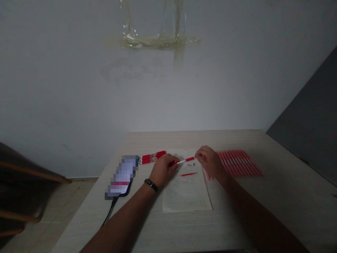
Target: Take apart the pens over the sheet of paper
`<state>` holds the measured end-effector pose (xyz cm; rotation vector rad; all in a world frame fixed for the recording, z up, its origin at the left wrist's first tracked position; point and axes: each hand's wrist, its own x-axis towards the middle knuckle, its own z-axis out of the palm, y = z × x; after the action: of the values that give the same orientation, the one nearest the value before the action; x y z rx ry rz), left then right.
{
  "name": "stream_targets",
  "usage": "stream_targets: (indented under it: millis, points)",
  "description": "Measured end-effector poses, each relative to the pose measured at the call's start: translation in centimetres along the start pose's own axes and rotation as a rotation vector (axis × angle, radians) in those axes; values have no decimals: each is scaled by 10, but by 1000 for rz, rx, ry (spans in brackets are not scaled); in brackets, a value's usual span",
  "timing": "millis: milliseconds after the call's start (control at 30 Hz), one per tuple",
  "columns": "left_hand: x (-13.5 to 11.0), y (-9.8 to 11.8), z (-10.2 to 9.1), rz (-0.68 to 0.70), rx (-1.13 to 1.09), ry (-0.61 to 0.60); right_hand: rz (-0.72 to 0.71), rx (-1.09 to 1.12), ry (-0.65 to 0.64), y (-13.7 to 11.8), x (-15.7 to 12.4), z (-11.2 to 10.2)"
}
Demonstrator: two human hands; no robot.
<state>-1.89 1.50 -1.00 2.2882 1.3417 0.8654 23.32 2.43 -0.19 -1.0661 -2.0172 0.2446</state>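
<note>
My left hand (166, 167), a dark band on its wrist, is closed round one end of a red pen (189, 159) with a pale, shiny middle. The pen points to the right, just above a sheet of paper. At its far end, my right hand (209, 160) has its fingers pinched together; what lies between them is too small to make out. Below the pen, a thin red refill (189, 174) with a yellowish end rests on the paper. Two small metallic parts, probably a spring (189, 165) and a tip piece (194, 164), lie between pen and refill.
Several red pens (150, 158) lie stacked left of my hands. To the right spreads a row of red-and-clear pen barrels (238, 163). A phone (122, 175) with a cable (109, 212) is at the left edge of the table (184, 232). The paper (186, 200) lies in the middle.
</note>
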Motion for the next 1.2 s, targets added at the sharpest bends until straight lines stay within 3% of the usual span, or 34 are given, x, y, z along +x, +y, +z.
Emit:
stream_targets:
  millis: [333, 733, 1200]
  points:
    - [0, -2, 1, 10, 0, -4, 117, 25, 83, -2, -2, -3]
    - [0, -2, 1, 22, 7, 6, 223, 15, 52, 9, -5, -1]
    - [0, -2, 1, 30, 7, 11, 228, -7, 34, 7, -6, 0]
